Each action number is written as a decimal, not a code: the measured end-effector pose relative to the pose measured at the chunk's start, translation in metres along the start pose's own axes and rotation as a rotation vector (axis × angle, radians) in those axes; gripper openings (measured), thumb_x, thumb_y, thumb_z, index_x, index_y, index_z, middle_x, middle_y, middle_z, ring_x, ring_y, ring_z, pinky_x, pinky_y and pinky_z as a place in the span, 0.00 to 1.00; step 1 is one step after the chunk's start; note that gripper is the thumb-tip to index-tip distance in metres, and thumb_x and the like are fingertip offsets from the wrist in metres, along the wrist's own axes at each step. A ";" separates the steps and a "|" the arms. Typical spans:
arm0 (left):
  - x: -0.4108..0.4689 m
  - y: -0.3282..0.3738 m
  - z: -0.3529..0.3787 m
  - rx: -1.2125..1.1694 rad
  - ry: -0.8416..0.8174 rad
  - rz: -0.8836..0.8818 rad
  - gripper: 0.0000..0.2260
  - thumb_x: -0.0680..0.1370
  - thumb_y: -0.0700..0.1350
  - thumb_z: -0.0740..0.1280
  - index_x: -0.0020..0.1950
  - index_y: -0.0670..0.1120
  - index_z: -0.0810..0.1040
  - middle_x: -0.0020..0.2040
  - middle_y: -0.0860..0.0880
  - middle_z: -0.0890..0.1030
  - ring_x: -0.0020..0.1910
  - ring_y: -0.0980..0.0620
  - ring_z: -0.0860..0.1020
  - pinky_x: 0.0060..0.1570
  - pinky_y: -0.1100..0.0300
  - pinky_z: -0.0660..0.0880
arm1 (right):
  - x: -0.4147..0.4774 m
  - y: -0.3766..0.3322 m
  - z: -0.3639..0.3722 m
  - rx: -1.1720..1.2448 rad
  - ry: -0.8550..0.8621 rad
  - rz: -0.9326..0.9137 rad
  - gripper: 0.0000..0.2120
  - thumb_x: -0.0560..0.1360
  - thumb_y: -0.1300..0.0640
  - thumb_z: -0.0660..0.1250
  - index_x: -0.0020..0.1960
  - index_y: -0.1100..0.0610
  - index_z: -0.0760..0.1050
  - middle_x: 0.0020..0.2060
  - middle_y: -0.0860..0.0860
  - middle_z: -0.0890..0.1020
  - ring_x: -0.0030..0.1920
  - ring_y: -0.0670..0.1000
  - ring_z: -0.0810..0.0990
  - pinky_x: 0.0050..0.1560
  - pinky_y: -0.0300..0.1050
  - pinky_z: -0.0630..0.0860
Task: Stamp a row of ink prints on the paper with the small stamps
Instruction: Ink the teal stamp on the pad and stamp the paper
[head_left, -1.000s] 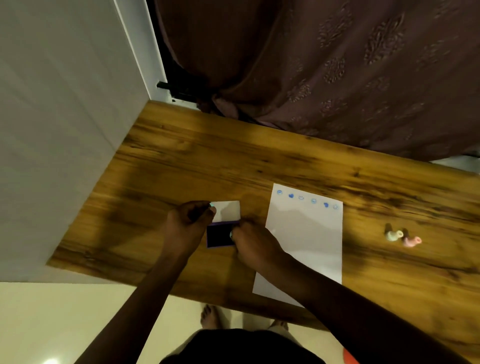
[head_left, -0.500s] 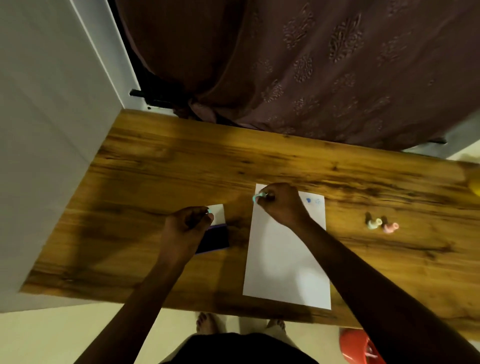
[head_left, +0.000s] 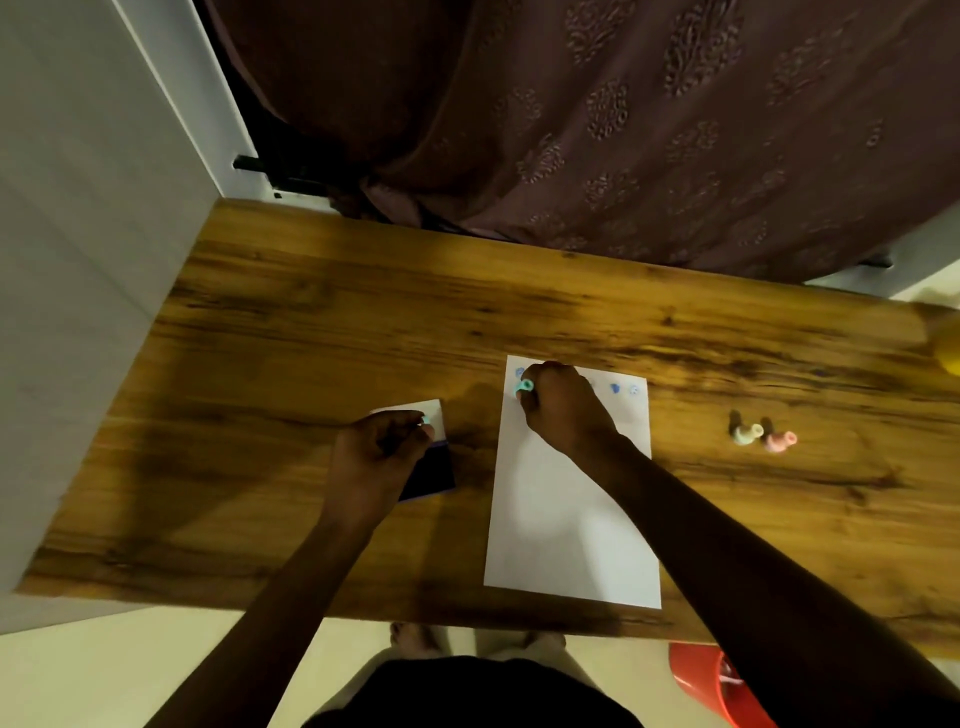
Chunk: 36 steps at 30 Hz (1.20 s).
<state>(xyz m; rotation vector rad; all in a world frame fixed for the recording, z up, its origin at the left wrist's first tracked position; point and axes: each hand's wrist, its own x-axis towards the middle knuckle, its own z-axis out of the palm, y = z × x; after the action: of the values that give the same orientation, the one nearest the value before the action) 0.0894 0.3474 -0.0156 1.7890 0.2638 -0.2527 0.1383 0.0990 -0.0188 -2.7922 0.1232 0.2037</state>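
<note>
Right grip (head_left: 563, 410) pinching teal stamp (head_left: 524, 387) on paper (head_left: 566, 519); left (head_left: 379, 452) clutching ink pad (head_left: 434, 475). Unpinned, could slide and smear prints (head_left: 623, 388).

Wooden table (head_left: 322, 322) bears paper (head_left: 566, 525), ink pad (head_left: 434, 475), two stamps (head_left: 762, 435).

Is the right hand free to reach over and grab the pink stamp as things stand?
Probably not yet: the right hand is closed on a teal stamp at the paper. The path right to the pink stamp looks clear, beside the cream stamp.
</note>
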 end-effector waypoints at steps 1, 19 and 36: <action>0.001 0.000 0.000 -0.008 0.004 -0.005 0.12 0.77 0.46 0.75 0.59 0.48 0.85 0.53 0.49 0.87 0.49 0.53 0.87 0.41 0.67 0.81 | 0.000 0.000 0.001 -0.011 0.004 -0.002 0.17 0.81 0.51 0.66 0.66 0.59 0.78 0.59 0.57 0.83 0.59 0.57 0.82 0.62 0.47 0.77; -0.014 0.029 0.010 0.003 -0.033 0.050 0.08 0.76 0.48 0.75 0.46 0.64 0.84 0.45 0.64 0.86 0.45 0.59 0.86 0.43 0.61 0.80 | 0.013 0.001 -0.006 0.096 -0.010 0.034 0.14 0.78 0.52 0.71 0.57 0.62 0.82 0.53 0.59 0.84 0.55 0.59 0.83 0.58 0.47 0.78; -0.055 0.062 0.103 -0.017 -0.266 0.077 0.12 0.79 0.43 0.73 0.63 0.48 0.84 0.56 0.53 0.87 0.51 0.53 0.87 0.57 0.49 0.83 | -0.115 0.053 -0.066 1.214 -0.064 0.161 0.13 0.78 0.57 0.72 0.61 0.57 0.82 0.48 0.58 0.87 0.44 0.55 0.85 0.48 0.46 0.84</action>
<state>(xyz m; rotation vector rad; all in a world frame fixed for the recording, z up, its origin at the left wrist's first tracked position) 0.0534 0.2311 0.0356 1.7227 0.0074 -0.4277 0.0274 0.0335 0.0431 -1.5666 0.3249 0.1701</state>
